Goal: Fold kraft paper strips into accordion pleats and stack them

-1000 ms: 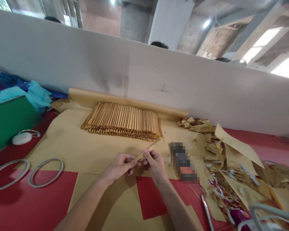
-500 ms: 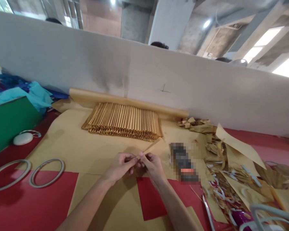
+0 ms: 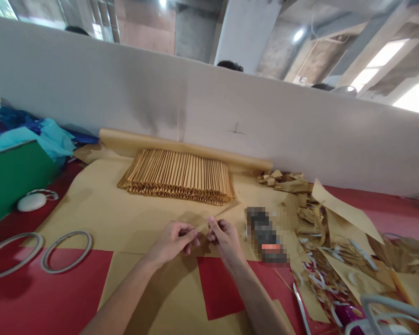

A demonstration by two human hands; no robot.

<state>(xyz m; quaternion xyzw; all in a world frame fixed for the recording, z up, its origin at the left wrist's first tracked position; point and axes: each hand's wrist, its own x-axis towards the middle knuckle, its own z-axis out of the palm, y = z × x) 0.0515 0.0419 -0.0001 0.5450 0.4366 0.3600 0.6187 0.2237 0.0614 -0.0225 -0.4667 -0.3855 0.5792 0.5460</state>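
Head view: fingertip-pinched by left hand [image 3: 179,241] and right hand [image 3: 226,236], a two-o'clock-slanted paper strip [image 3: 203,228] could be torn by tugging.

Slim bare forearms [image 3: 125,295], narrow wrists [image 3: 154,259], bare left grip [image 3: 176,239], bare right grip [image 3: 227,238]

You are holding your left hand [image 3: 176,241] and right hand [image 3: 226,238] just apart, both thumbs [image 3: 214,225] pinching against curled fingers [image 3: 185,227], your bare forearms [image 3: 125,292] slanting inward.
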